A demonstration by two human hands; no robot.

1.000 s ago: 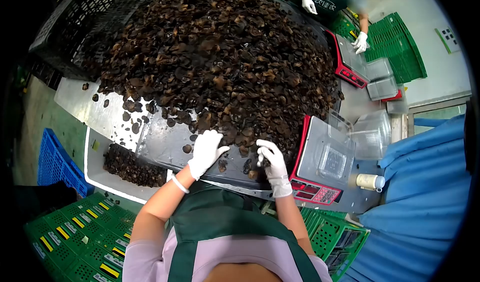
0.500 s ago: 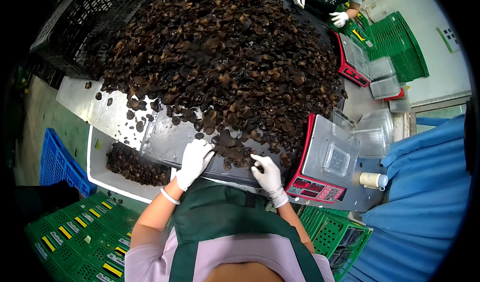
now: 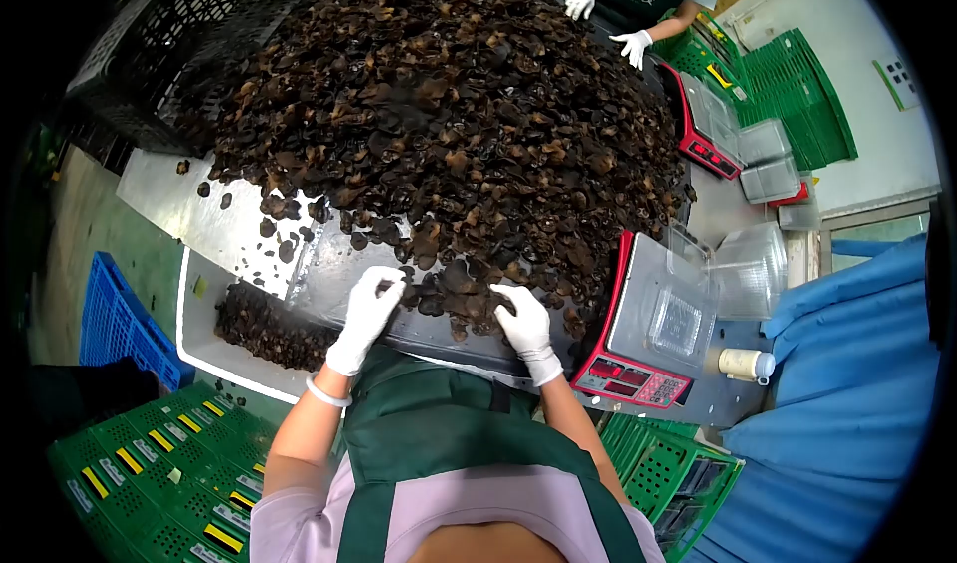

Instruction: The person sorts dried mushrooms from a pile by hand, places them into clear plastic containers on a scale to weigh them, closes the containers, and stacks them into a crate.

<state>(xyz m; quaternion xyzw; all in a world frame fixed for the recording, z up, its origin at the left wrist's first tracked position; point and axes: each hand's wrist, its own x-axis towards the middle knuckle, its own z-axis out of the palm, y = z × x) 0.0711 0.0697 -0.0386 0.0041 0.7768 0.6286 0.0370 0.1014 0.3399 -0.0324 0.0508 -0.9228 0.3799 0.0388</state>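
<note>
- Mushrooms (image 3: 449,114): large dark heap, spread from the far edge of the table (image 3: 344,276) to the middle; a small loose patch sits by the near edge, between the two hands.
- Left hand (image 3: 374,307), gloved: fingers curled toward thumb, just beside the patch; cannot tell if a piece is pinched.
- Right hand (image 3: 523,322), gloved: half-curled at the patch's right side; grip on a piece cannot be told.
- White tub (image 3: 200,309): below the near left edge; layer of mushrooms inside.
- Black crate (image 3: 140,74): far left corner, slotted walls, tilted; contents too dark to read.
- Scale (image 3: 634,374): near right corner, clear tray (image 3: 678,322) on its plate.
- Clear boxes (image 3: 750,269): nested, along the right edge, beyond the bottle (image 3: 746,365).
- Green crate (image 3: 663,478): below the near right corner; dark trays inside.
</note>
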